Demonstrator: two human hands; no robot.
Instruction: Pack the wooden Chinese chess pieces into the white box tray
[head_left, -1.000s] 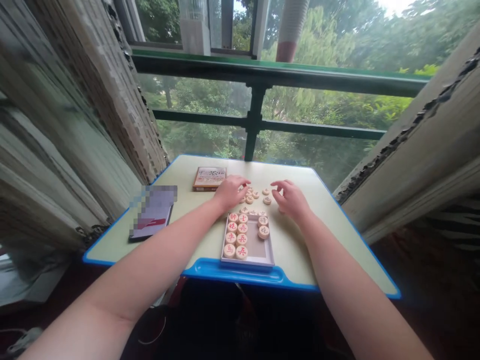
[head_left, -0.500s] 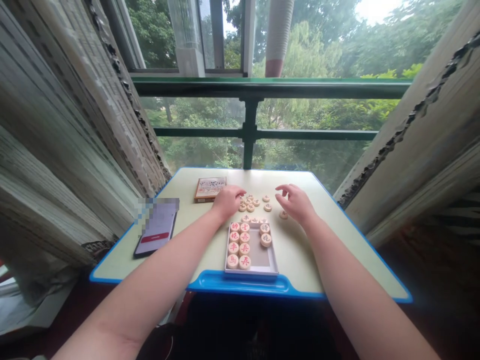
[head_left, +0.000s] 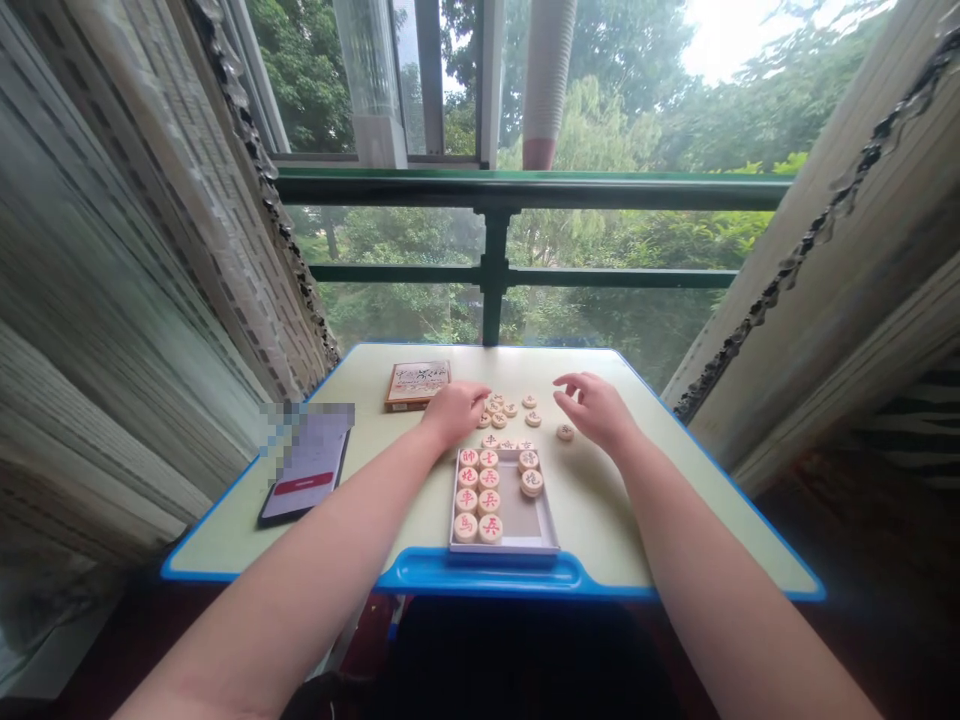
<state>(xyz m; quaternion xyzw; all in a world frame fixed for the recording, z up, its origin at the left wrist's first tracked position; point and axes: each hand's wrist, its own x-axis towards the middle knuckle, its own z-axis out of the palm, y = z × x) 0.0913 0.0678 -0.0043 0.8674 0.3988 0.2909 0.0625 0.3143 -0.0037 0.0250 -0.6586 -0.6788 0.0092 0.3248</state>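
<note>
Cream pieces loose beyond the box | left hand at their left edge, fingers curled, hold can't be told | right hand slightly farther off, fingers apart, visibly gripping nothing, one piece now bared beside it | box contents unchanged, no visible gain

A pale-topped table with a blue edge stands against a wide window, crossed by a dark green railing. Leafy trees fill the view beyond the glass under a patch of bright sky, and soft daylight comes in between striped, pale curtains with dark trim, while the floor at the right lies in reddish-brown shadow.
</note>
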